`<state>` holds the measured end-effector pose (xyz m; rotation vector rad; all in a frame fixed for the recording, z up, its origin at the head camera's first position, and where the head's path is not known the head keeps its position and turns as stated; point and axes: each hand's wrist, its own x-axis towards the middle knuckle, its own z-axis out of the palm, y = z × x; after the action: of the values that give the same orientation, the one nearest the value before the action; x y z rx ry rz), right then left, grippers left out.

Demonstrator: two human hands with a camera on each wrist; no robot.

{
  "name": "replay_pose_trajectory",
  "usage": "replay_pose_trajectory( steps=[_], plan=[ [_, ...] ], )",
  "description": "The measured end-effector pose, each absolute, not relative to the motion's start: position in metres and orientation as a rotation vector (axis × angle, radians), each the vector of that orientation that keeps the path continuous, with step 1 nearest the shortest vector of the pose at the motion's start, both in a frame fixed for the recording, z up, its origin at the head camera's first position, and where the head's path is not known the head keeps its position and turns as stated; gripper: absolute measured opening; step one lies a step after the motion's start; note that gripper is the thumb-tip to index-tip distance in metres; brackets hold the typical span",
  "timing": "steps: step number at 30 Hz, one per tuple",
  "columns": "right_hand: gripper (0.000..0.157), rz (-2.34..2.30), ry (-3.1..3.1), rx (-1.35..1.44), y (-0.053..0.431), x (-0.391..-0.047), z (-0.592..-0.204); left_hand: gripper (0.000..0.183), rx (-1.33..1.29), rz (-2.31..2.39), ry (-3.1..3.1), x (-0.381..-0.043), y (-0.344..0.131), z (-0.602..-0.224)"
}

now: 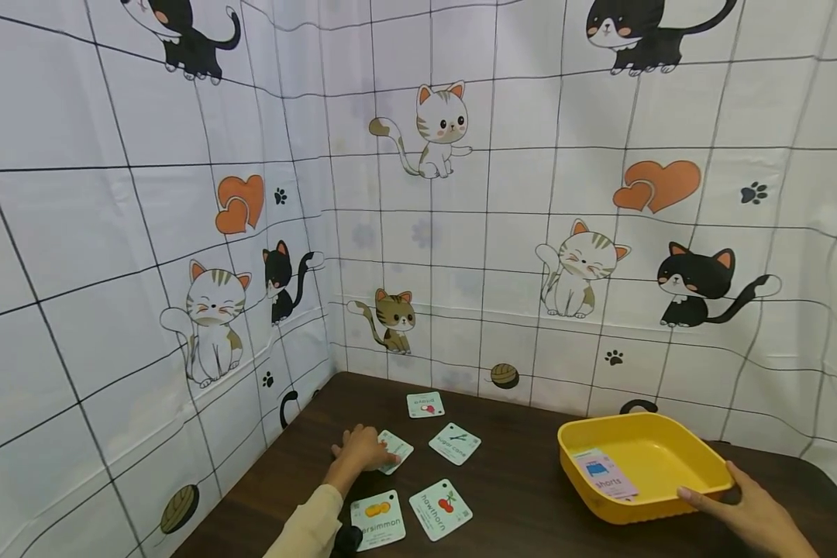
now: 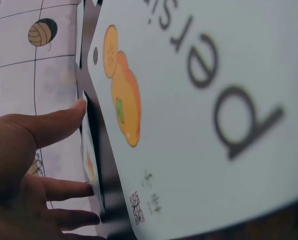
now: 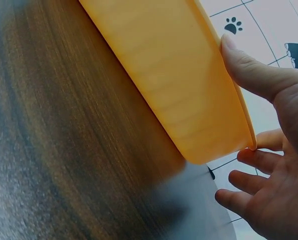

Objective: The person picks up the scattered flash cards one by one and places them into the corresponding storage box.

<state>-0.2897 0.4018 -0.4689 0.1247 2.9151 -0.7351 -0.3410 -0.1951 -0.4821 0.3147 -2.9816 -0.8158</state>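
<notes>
My left hand (image 1: 364,449) reaches over a white picture card (image 1: 399,445) whose word is covered. In the left wrist view the thumb touches that card's edge (image 2: 90,150), with the other fingers fairly straight and spread beside it. Closer to me lie a persimmon card (image 1: 382,533) and a hawthorn card (image 1: 441,511). A sugar cane card (image 1: 455,444) is to the right. My right hand (image 1: 753,508) holds the near right corner of a yellow plastic tray (image 1: 642,509), its thumb over the rim. Inside the tray lies a pinkish shorts card (image 1: 617,482).
Another card with a red fruit (image 1: 425,405) lies farther back on the dark wooden table (image 1: 516,480). White cloth (image 1: 516,271) printed with cats and grid lines hangs behind and to the left. A small black object (image 1: 347,540) is near my left wrist.
</notes>
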Motion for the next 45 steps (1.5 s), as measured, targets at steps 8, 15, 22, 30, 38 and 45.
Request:
replay_pose_trajectory(
  steps=[8,15,22,30,38,45],
  plan=[
    [0.128,-0.722,2.921,0.116,0.404,-0.291,-0.469,0.053,0.3,-0.779,-2.979,-0.337,-0.192,-0.474],
    [0.127,-0.732,2.916,0.12,0.404,-0.291,-0.469,0.052,0.3,-0.726,-2.992,-0.351,-0.197,-0.483],
    [0.129,-0.724,2.917,0.116,0.405,-0.292,-0.469,0.056,0.262,-0.787,-2.953,-0.362,-0.203,-0.491],
    [0.127,-0.717,2.924,0.109,0.405,-0.292,-0.469,0.041,0.212,-0.8,-2.916,-0.342,-0.2,-0.471],
    [0.127,-0.727,2.908,0.088,0.406,-0.291,-0.469,0.038,0.188,-0.801,-2.908,-0.343,-0.2,-0.466],
    [0.129,-0.752,2.883,0.105,0.406,-0.289,-0.469,0.036,0.14,-0.808,-2.865,-0.341,-0.198,-0.464]
  ],
)
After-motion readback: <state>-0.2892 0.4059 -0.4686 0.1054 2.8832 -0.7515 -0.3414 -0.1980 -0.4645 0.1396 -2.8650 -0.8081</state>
